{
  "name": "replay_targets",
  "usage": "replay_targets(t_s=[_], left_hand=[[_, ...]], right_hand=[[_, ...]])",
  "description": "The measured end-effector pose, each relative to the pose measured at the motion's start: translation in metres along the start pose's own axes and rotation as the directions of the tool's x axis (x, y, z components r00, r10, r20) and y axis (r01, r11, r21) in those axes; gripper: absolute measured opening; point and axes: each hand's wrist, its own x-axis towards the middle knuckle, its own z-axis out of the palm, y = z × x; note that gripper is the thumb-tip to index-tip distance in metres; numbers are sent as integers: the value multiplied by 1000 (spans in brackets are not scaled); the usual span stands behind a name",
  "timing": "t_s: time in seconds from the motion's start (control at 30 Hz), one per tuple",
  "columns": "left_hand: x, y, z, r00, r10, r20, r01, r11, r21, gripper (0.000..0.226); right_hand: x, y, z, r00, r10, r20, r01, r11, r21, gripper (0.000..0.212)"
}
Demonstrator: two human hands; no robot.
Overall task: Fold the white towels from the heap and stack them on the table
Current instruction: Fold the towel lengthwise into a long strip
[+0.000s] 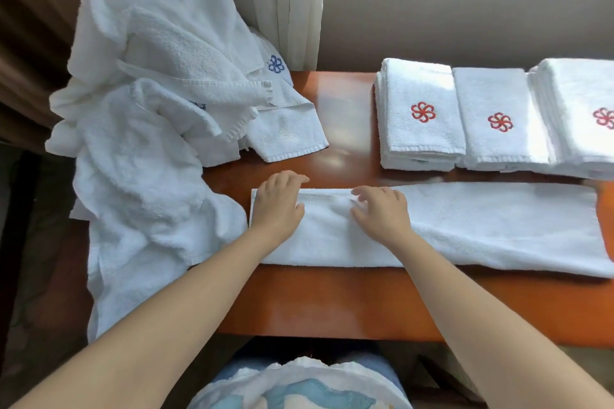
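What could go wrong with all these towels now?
The long towel has its right end far from the left hand and right hand, so the next fold may turn out crooked. The heap hangs over the left edge of the table and might slide off. The long towel lies close to the folded stacks, so lifting it could bump them.
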Motion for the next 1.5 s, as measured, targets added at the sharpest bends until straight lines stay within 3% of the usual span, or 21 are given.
replay_targets(t_s=[0.13, 0.33, 0.53, 0.77, 1.0, 1.13, 1.27, 1.37, 1.43, 1.5], left_hand=[[0, 42, 9, 979, 201, 37, -196, 975, -101, 37], [3, 94, 25, 955, 287, 75, -272, 949, -159, 26], [16, 140, 44, 974, 187, 131, -157, 964, -213, 19], [21, 186, 67, 970, 69, 231, -45, 993, -106, 12], [11, 200, 76, 950, 77, 304, -67, 997, -45, 24], [11, 205, 77, 941, 74, 331, -98, 994, 54, 29], [10, 212, 79, 952, 40, 304, -80, 990, 120, 18], [10, 212, 75, 974, -19, 227, 15, 1000, 19, 12], [16, 215, 69, 990, -63, 130, 76, 992, -97, 10], [25, 218, 64, 994, -86, 71, 97, 980, -172, 10]], right_hand=[[-30, 24, -17, 988, 64, -140, -54, 996, 77, 32], [-57, 64, -39, 966, 179, -186, -158, 980, 120, 27], [-52, 108, -53, 976, 167, -143, -143, 976, 166, 25], [-40, 154, -61, 996, 85, 38, -87, 996, 34, 27], [-34, 180, -65, 985, -43, 167, 42, 999, 9, 34], [-33, 185, -62, 967, -108, 231, 133, 986, -97, 33], [-34, 186, -65, 967, -103, 233, 146, 973, -177, 24], [-33, 188, -79, 974, -29, 224, 22, 999, 33, 13], [-30, 187, -93, 994, 18, 108, -36, 987, 159, 12], [-23, 185, -104, 999, 34, -40, -26, 985, 169, 15]])
